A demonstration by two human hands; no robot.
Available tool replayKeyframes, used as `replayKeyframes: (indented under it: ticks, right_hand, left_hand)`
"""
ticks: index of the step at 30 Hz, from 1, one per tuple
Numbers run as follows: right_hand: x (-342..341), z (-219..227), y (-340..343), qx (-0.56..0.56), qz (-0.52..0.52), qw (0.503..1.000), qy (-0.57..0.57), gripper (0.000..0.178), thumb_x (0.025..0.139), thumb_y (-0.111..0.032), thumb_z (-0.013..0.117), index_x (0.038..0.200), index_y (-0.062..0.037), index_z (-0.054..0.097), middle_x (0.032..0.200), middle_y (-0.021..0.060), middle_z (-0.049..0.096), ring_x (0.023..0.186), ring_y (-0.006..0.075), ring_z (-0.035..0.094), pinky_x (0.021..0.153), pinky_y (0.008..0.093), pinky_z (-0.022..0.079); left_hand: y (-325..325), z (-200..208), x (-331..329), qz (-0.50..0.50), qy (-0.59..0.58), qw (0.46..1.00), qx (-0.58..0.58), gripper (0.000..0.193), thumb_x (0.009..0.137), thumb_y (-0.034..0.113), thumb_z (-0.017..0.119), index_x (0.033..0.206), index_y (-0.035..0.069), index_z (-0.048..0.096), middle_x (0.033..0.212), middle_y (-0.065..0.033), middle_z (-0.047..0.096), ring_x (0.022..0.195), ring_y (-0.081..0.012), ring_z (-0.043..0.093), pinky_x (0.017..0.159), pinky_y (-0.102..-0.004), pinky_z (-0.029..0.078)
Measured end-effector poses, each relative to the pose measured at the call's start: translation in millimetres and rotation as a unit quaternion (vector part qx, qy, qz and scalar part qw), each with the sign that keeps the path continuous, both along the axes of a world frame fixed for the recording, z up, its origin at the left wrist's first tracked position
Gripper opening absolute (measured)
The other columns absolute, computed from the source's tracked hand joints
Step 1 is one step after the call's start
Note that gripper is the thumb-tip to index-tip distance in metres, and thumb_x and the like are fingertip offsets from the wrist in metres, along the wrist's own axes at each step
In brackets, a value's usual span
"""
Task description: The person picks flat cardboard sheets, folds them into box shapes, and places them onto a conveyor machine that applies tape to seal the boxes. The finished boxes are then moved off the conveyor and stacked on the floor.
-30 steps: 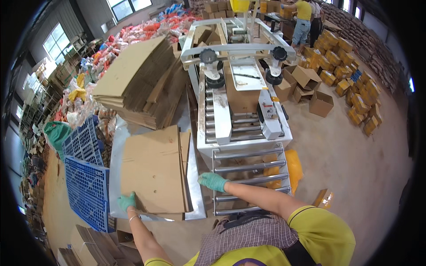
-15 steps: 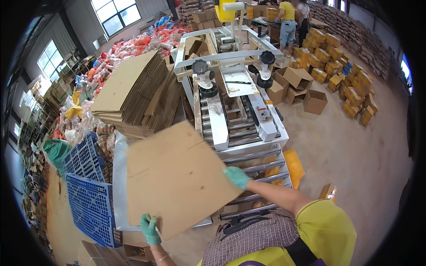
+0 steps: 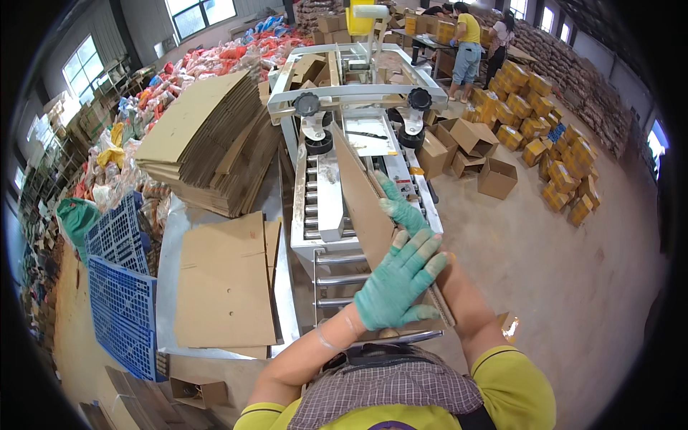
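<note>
A flattened cardboard carton (image 3: 363,211) stands on edge, steeply tilted, over the roller conveyor in front of me. My right hand (image 3: 403,209), in a green glove, grips its upper edge on the right side. Nearer my body, my left hand (image 3: 398,283), gloved the same way, lies across the carton's near part with fingers stretched and spread. The left forearm crosses in front of my chest. Part of the right wrist is hidden behind the left fingers and the carton.
Left of the conveyor rollers (image 3: 335,280), flat cartons (image 3: 226,287) lie on a metal-topped table (image 3: 166,326). A tall carton stack (image 3: 193,136) stands beyond. A white machine frame (image 3: 315,215) straddles the conveyor. Blue pallets (image 3: 122,315) stand left; taped yellow boxes (image 3: 534,150) are heaped far right.
The carton has moved right from over the table and turned from broadside to steeply on edge. My left hand has left its lower-left corner and come across to the right, opening out.
</note>
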State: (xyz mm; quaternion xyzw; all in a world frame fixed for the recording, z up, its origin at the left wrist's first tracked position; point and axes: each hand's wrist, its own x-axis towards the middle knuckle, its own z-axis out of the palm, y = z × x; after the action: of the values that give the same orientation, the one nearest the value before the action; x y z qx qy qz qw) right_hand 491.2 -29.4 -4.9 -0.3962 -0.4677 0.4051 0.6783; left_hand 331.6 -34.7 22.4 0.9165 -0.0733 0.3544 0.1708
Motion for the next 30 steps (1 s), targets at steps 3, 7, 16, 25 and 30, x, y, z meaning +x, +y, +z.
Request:
replayKeyframes:
  ticks: [3,7,16,25,30]
  right_hand:
    - [17,6,2,-0.023,-0.022,0.996,-0.08,0.078,0.088,-0.021,0.057,0.149,-0.0026,0.012,0.154,0.0095,0.019,0.143,0.0188,0.014,0.114,0.0312,0.019]
    - [39,33,18,0.028,-0.173,0.896,-0.409,0.087,0.07,-0.006,0.057,0.148,-0.0039,0.017,0.155,0.0123,0.019,0.142,0.0231,0.019,0.114,0.0328,0.021]
    - [102,94,18,-0.108,-0.164,0.645,-0.738,0.028,0.068,-0.019,0.059,0.092,-0.0099,0.071,0.078,0.0132,0.067,0.073,0.0318,0.064,0.069,0.0409,0.051]
    - [8,50,31,0.066,-0.162,0.714,-0.678,0.058,0.081,-0.02,0.06,0.133,-0.0017,0.042,0.132,0.0182,0.048,0.119,0.0337,0.047,0.099,0.0427,0.039]
    - [-8,-16,83,0.068,-0.237,0.894,-0.374,0.063,0.086,-0.013,0.057,0.141,0.0004,0.029,0.136,0.023,0.042,0.124,0.0383,0.043,0.104,0.0413,0.036]
  left_hand:
    - [6,11,-24,0.037,0.061,0.996,0.057,0.066,0.083,0.052,0.052,0.127,0.002,0.049,0.116,-0.0173,0.052,0.113,-0.0337,0.049,0.109,-0.0504,0.027]
    - [10,29,-64,0.09,0.077,0.986,0.116,0.032,0.075,0.033,0.065,0.098,0.009,0.065,0.069,-0.0029,0.053,0.068,-0.0231,0.056,0.096,-0.0431,0.046]
    - [36,46,-37,0.261,0.296,0.916,0.079,0.041,0.083,0.051,0.054,0.068,0.014,0.061,0.063,-0.0055,0.06,0.062,-0.0243,0.059,0.058,-0.0346,0.046]
    - [30,22,-48,0.296,0.135,0.935,0.142,0.035,0.078,0.026,0.064,0.105,0.004,0.062,0.116,-0.022,0.057,0.107,-0.0363,0.057,0.09,-0.0437,0.045]
    - [45,39,-79,0.335,0.094,0.937,-0.015,0.066,0.077,0.036,0.067,0.128,0.0,0.048,0.126,-0.0234,0.049,0.122,-0.0408,0.043,0.106,-0.0512,0.029]
